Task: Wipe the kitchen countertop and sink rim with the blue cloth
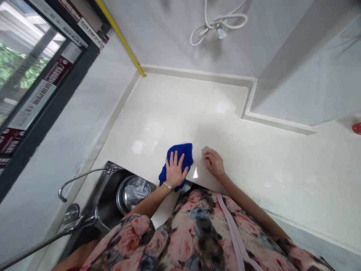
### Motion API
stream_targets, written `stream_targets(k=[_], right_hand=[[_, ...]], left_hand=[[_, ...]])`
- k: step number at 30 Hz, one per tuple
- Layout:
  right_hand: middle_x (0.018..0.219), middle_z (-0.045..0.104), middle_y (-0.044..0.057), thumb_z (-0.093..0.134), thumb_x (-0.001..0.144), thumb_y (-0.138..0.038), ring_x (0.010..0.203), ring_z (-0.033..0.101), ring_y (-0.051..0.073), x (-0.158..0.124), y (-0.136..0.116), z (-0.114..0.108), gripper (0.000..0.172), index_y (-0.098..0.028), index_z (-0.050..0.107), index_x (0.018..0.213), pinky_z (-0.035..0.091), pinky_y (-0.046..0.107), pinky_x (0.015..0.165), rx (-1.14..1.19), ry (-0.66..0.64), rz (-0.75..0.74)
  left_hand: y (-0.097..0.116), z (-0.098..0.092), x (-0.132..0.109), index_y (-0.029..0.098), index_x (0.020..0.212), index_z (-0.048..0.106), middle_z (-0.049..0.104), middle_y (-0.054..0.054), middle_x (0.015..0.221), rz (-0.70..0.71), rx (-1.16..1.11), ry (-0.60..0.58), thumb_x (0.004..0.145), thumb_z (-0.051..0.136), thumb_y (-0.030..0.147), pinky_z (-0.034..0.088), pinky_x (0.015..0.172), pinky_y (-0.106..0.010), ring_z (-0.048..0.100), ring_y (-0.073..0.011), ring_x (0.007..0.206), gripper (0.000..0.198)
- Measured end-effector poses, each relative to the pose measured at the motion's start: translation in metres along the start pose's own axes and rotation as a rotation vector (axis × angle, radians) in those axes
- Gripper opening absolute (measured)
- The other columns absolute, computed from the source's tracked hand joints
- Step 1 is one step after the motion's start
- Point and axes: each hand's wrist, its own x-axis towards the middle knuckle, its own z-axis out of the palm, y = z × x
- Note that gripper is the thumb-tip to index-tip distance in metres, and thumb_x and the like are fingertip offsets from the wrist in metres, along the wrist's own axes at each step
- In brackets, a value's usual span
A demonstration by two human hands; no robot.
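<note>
My left hand (175, 173) lies flat with spread fingers on a blue cloth (188, 153), pressing it against the pale glossy countertop (169, 109). The cloth is spread but creased, close to the counter's front edge, and a bracelet circles that wrist. To the right of the cloth, apart from it, my right hand (214, 163) rests at the counter surface with its fingers curled in. Nothing sticks out of those fingers, and a faint reflection shows beside them.
At the lower left is a steel sink (105, 205) holding metal bowls (121, 195), with a curved thin faucet (80, 175) beside it. A yellow pipe (121, 37) meets the back corner. A coiled white cable (210, 25) hangs on the wall. A red object (357, 128) sits far right.
</note>
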Motion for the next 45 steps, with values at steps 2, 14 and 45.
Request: stream_targets(k=[2,14,45], right_hand=[[0.104,0.073,0.008,0.053,0.086,-0.005,0.100,0.067,0.025,0.001,-0.002,0.001,0.026,-0.025,0.068,0.092,0.060,0.043,0.092,-0.003,0.002,0.011],[0.087,0.073,0.004,0.050,0.088,-0.008,0.085,0.068,0.020,0.003,-0.006,-0.004,0.026,-0.026,0.066,0.078,0.059,0.035,0.081,0.058,0.027,0.059],[0.077,0.063,0.002,0.034,0.111,-0.023,0.071,0.061,0.020,0.020,-0.024,-0.004,0.031,-0.028,0.055,0.087,0.049,0.034,0.063,-0.113,0.015,0.001]], left_hand=[[0.001,-0.005,0.016,0.022,0.172,0.039,0.017,-0.017,0.183,0.077,-0.011,-0.017,0.103,0.052,0.050,0.016,0.135,-0.068,0.011,-0.0398,0.171,0.075],[0.063,-0.022,0.163,0.029,0.172,0.039,0.020,-0.011,0.184,0.352,-0.106,0.009,0.108,0.040,0.046,0.007,0.137,-0.065,0.012,-0.0342,0.172,0.066],[0.156,-0.060,0.461,0.030,0.155,0.063,0.048,-0.007,0.171,0.421,-0.408,0.171,0.104,0.039,0.041,0.001,0.138,-0.061,0.028,-0.0295,0.165,0.057]])
